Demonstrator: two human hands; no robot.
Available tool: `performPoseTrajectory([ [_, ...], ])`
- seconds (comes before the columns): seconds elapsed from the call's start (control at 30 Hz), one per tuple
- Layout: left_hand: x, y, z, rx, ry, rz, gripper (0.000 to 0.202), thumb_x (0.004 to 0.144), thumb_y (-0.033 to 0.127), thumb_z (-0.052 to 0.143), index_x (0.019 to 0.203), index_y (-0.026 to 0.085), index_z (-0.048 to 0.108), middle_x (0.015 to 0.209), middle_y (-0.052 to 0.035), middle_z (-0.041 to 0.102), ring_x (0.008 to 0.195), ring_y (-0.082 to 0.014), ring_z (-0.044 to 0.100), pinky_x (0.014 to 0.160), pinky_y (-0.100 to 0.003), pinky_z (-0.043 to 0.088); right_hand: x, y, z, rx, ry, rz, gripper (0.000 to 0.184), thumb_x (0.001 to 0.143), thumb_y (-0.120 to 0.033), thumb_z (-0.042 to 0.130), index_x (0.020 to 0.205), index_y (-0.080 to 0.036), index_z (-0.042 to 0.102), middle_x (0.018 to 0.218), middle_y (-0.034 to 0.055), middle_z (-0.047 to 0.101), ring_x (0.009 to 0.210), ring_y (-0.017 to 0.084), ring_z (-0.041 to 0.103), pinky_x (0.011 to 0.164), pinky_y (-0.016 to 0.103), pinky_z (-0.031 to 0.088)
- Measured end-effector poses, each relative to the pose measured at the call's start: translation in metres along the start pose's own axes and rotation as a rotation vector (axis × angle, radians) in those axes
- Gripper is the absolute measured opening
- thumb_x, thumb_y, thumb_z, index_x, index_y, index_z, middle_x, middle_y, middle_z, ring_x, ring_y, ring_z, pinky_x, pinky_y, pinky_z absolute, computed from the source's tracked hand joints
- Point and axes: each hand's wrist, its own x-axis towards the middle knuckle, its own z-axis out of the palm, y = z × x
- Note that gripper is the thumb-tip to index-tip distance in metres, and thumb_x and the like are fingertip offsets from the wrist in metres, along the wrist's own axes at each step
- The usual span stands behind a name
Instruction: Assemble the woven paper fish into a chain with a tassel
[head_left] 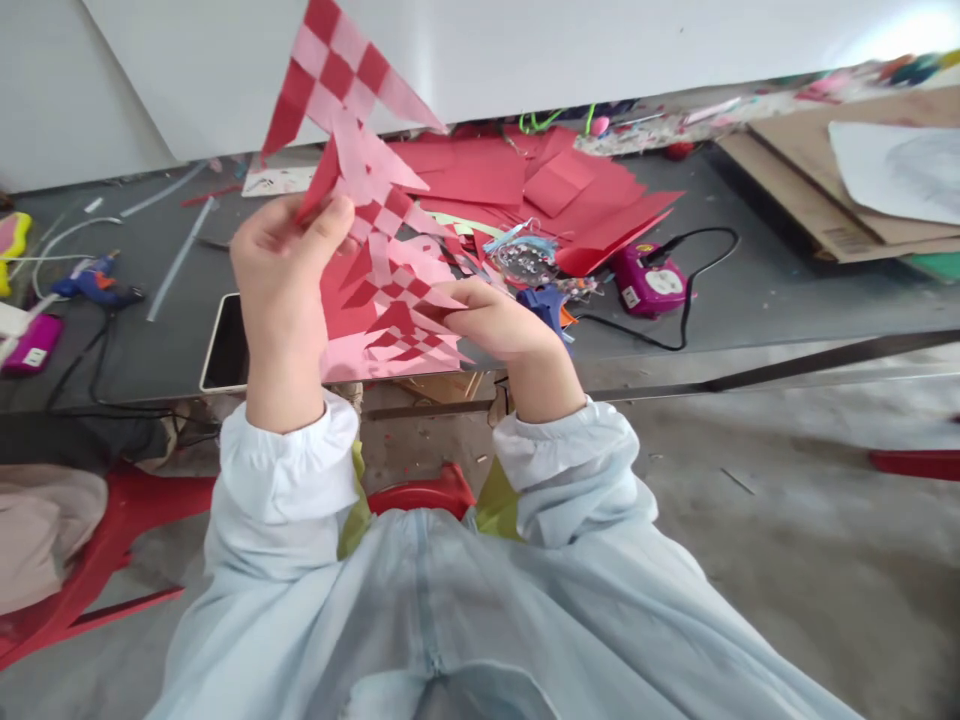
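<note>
A string of woven paper pieces (pixel 337 72), checkered red and pink with pointed tips, is lifted upright over the table. My left hand (pixel 281 260) pinches it near the upper part, thumb on top, with the top piece rising above my fingers. Several smaller woven pieces (pixel 397 288) hang or lie below. At their right edge is my right hand (pixel 502 320), its fingers closed on the tip of a lower piece; part of that grip is hidden. Under the pieces, pink paper (pixel 345 358) and red paper (pixel 341 300) lie at the table's front edge.
Red paper sheets (pixel 480 170) are piled behind my hands. A purple power socket (pixel 652 282) with a black cable stands right. Left are a phone (pixel 227 345), a blue glue gun (pixel 97 280) and clear sticks (pixel 180 260). Cardboard (pixel 795 190) lies far right.
</note>
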Motion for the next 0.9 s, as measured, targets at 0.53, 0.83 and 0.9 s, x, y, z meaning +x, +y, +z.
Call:
performPoseTrajectory([
  [0.53,0.022,-0.046,-0.031,0.188,0.113,-0.198,0.014,0.077,0.018,0.078,0.07,0.019,0.067,0.058,0.0049,0.062,0.047,-0.0058,0.055,0.051,-0.021,0.05,0.005,0.005,0.009,0.252,0.187,0.343,0.037,0.077,-0.01,0.049,0.104,-0.015,0.075,0.079,0.001,0.063,0.058,0.006,0.049,0.049,0.018,0.041],
  [0.83,0.026,-0.084,-0.057,0.168,0.102,-0.244,0.033,0.066,0.042,0.089,0.076,0.022,0.065,0.067,0.0039,0.064,0.058,-0.009,0.055,0.069,-0.036,0.055,0.009,0.0,0.014,-0.469,0.278,0.367,0.033,0.091,-0.023,0.051,0.115,-0.012,0.071,0.086,0.0071,0.074,0.081,0.018,0.066,0.079,0.032,0.051],
  [0.9,0.028,-0.097,-0.061,0.13,0.145,-0.237,0.044,0.055,0.051,0.094,0.073,0.023,0.065,0.064,0.0035,0.062,0.06,-0.0112,0.053,0.072,-0.043,0.051,0.003,-0.005,0.014,-0.781,0.361,0.315,0.035,0.09,-0.022,0.052,0.117,-0.011,0.072,0.095,0.0106,0.076,0.086,0.021,0.067,0.08,0.034,0.047],
])
